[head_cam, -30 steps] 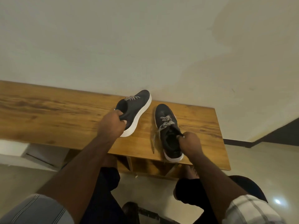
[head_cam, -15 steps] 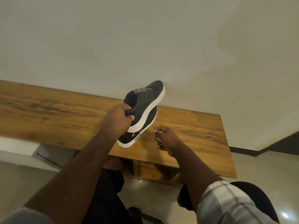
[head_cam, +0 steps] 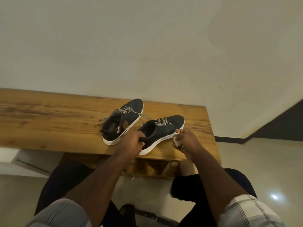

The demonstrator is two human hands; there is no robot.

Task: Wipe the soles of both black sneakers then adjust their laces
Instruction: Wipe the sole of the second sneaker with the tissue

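Here your left hand (head_cam: 133,141) grips the heel of the nearer black white-soled sneaker (head_cam: 161,132) on the wooden table (head_cam: 49,122), steadying it, while your right hand (head_cam: 186,139) pinches a white wipe (head_cam: 176,142) beside its sole.

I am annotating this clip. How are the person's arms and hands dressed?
Both hands, left hand and right hand, are bare: no gloves, rings or watch visible. Forearms are bare too. Short light sleeves with thin dark stripes cover the upper arms.
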